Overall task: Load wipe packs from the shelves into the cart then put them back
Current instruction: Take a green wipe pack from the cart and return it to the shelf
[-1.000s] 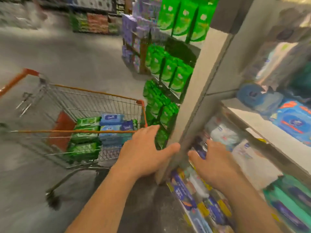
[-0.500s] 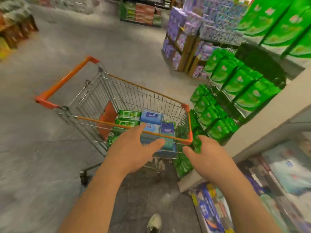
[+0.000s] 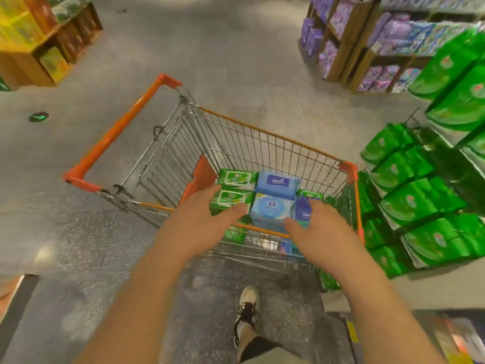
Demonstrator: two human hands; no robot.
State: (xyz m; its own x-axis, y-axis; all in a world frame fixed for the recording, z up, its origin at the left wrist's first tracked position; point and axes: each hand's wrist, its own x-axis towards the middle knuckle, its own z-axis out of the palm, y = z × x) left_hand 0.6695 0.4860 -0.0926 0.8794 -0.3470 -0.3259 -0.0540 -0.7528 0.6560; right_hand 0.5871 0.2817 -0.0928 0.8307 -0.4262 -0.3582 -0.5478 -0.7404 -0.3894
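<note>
Head view: both empty, loose-fingered hands, left hand [image 3: 203, 222] and right hand [image 3: 319, 233], are held over the light-blue soft wipe pack [image 3: 271, 207] in the orange-rimmed wire cart [image 3: 275, 143]; neighbouring green packs [image 3: 231, 200] could be dislodged if grabbed carelessly.

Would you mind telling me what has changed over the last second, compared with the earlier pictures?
Both hands left the shelf on the right and swung over to the cart. The left hand and right hand now reach open over its near rim toward the wipe packs, gripping nothing. The packs lie in the cart as before.
</note>
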